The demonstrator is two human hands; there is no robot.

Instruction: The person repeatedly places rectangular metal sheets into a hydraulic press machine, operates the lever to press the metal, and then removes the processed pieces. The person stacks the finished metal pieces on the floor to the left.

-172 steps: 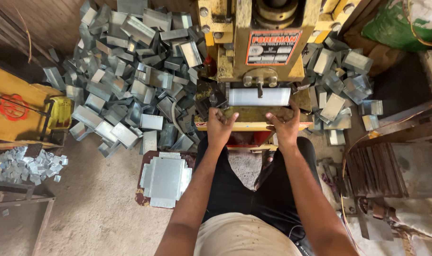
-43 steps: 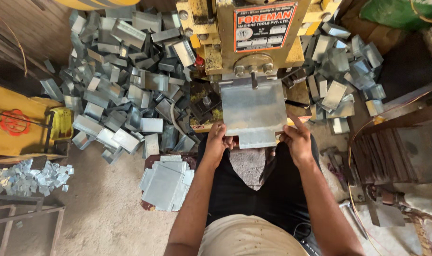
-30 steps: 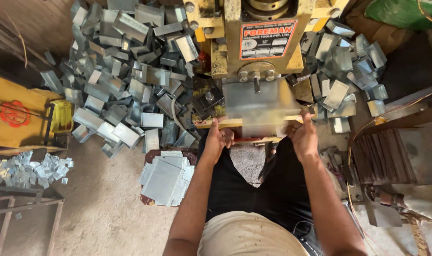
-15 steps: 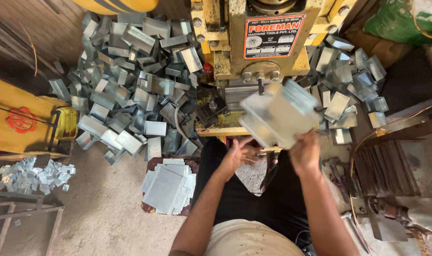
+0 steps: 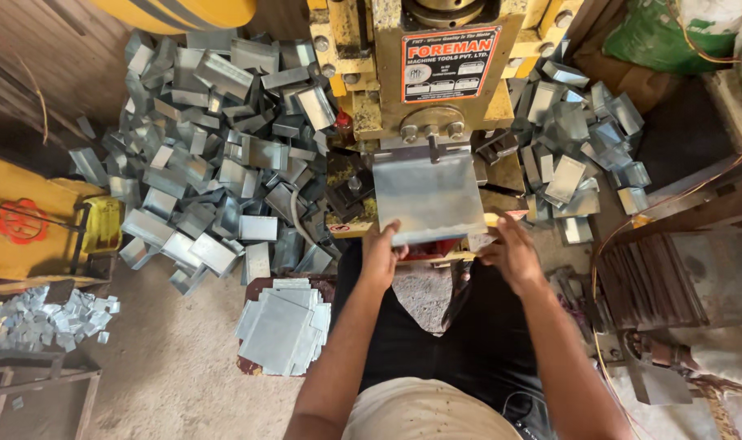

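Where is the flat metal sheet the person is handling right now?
Head view, centre: the flat metal sheet lies on the yellow press bed, its near edge held by the left hand and right hand.

Daylit dusty concrete floor (image 5: 167, 375), a wooden plank wall (image 5: 53, 57) at upper left.

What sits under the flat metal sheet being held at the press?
The metal sheet rests over the yellow press bed, gripped by the left hand and right hand. A yellow edge and some red show below it; the die beneath is covered.
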